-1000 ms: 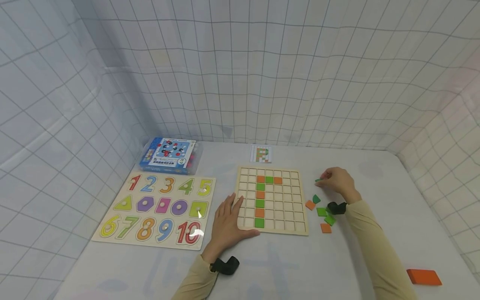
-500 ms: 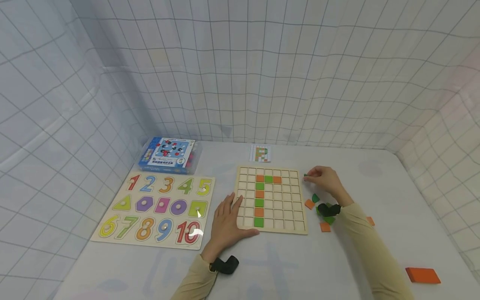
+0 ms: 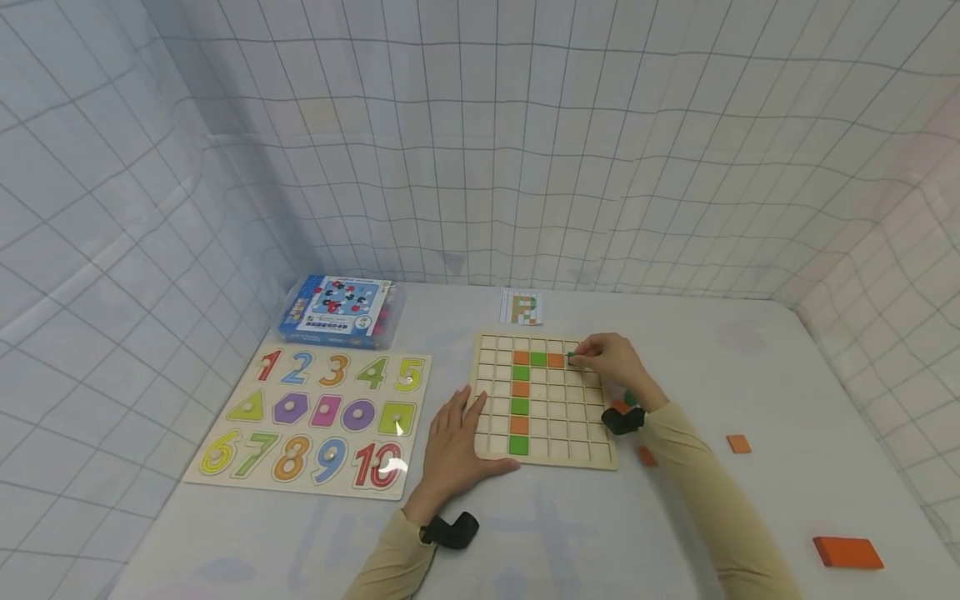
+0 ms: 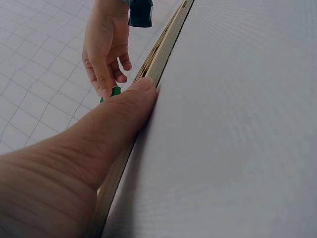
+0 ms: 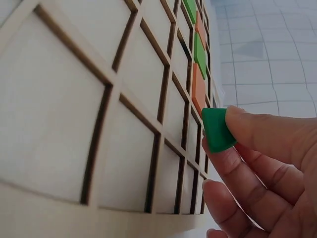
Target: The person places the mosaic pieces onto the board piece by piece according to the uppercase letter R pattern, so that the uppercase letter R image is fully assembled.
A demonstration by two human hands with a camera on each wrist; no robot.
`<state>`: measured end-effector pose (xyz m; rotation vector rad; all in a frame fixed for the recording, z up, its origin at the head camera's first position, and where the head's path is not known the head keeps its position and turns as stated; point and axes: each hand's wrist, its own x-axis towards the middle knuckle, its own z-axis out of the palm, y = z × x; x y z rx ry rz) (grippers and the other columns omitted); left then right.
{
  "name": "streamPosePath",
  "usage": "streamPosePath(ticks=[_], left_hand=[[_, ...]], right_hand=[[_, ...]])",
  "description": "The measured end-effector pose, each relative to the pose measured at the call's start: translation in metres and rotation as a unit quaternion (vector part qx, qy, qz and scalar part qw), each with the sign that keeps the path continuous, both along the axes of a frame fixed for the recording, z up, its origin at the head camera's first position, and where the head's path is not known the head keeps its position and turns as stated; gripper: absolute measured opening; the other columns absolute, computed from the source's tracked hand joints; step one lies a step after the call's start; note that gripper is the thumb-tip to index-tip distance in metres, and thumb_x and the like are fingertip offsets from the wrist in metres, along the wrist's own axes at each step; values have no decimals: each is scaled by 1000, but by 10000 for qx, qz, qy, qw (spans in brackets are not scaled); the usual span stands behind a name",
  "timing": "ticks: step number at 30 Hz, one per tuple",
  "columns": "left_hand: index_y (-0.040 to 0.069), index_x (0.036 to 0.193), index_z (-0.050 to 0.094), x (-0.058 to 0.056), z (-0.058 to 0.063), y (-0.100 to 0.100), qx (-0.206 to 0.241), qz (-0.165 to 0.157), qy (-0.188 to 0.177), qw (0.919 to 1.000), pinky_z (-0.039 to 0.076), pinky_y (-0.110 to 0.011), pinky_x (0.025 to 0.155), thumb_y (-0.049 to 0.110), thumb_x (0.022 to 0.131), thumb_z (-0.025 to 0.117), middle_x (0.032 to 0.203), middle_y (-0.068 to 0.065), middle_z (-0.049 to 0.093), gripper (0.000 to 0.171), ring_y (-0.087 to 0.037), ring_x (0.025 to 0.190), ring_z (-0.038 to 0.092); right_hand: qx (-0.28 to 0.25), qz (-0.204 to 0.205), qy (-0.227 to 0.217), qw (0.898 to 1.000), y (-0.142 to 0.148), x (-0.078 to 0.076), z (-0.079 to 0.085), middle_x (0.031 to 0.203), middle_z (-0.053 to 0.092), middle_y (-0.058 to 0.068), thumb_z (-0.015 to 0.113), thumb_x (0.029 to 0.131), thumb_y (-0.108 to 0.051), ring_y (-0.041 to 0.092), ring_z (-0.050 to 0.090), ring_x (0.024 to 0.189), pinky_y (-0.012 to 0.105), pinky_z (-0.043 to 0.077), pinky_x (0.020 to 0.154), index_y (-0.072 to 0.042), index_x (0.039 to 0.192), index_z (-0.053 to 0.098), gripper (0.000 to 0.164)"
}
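My right hand [image 3: 611,357] pinches a dark green quarter-round tile [image 5: 217,130] between thumb and fingers. It holds the tile over the upper right of the wooden grid board [image 3: 558,429], just right of an orange square tile [image 3: 556,361] in the top row of tiles. Green and orange square tiles run down one column of the board and along that row. My left hand [image 3: 453,450] lies spread on the board's left edge, its thumb [image 4: 133,99] along the front rim. In the left wrist view the green tile is partly hidden behind this thumb.
A pattern card [image 3: 521,307] lies behind the board. To the left are a number puzzle board [image 3: 307,425] and a blue boxed set [image 3: 337,311]. Loose tiles sit under the right forearm, partly hidden; an orange tile [image 3: 738,444] and an orange block [image 3: 848,553] lie farther right.
My right hand has carried the dark green tile leftward from beside the loose tiles to over the board's upper right. The left hand has stayed in place.
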<state>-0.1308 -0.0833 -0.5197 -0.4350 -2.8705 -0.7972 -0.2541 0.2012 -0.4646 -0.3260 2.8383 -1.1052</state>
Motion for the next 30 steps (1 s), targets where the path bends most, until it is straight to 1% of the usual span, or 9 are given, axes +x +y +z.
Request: streamPosePath(ticks=[7,13,15,17,20,22,26,30], left_hand=[[10,147,34,-1,0,1,9,-25,-18,10000,16,-48,110,67,61,74,152,-15,23,111,-31,139,17],[10,147,34,0,0,1,-20,-20,-18,10000,16,-48,110,68,61,74,152,-15,23,111,-31,139,17],[10,147,34,0,0,0,-29,-15,-20,10000,16,-48,110,69,61,74,152,-15,22,112,-31,139,17],[10,147,34,0,0,0,-35,-16,-20,10000,16,-48,110,69,61,73,152,-15,22,112,-31,139,17],[10,147,34,0,0,0,-46,-6,-9,10000,16,-48,110,69,61,73,152,-15,22,112,-31,139,17],[10,147,34,0,0,0,-45,-6,-4,10000,16,-48,109,69,62,73,152,-15,22,111,-31,139,17],[9,147,35,0,1,0,2,-22,15,10000,16,-49,109,68,62,74,152,-15,23,111,-31,139,17],[8,147,35,0,2,0,26,-29,20,10000,16,-49,109,67,62,74,152,-16,23,111,-31,139,18]], right_hand=[[247,-264,-175,9992,-6,2,-2,84,67,3,71,87,-27,22,60,79,39,47,71,-7,90,70,20],[571,-453,-160,9972,-9,3,-1,87,68,5,71,86,-30,23,61,81,39,48,70,-8,88,72,22],[737,-539,-157,9957,-11,2,-2,89,69,5,71,86,-31,22,61,80,38,48,68,-10,88,73,21],[937,-629,-132,9935,-13,2,-1,90,69,5,71,86,-32,21,61,77,36,48,63,-11,84,74,20],[1220,-711,-65,9899,-16,3,1,88,70,4,72,85,-32,19,60,70,33,47,57,-12,80,74,21],[1359,-747,-52,9879,-18,3,2,85,70,3,72,85,-33,18,59,67,32,47,54,-12,79,74,21],[1438,-680,-25,9873,-19,4,3,82,69,2,70,87,-31,18,58,69,33,47,57,-11,84,75,21],[1314,-353,141,9906,-17,7,2,84,69,4,67,89,-24,21,59,75,37,48,64,-7,90,74,19]])
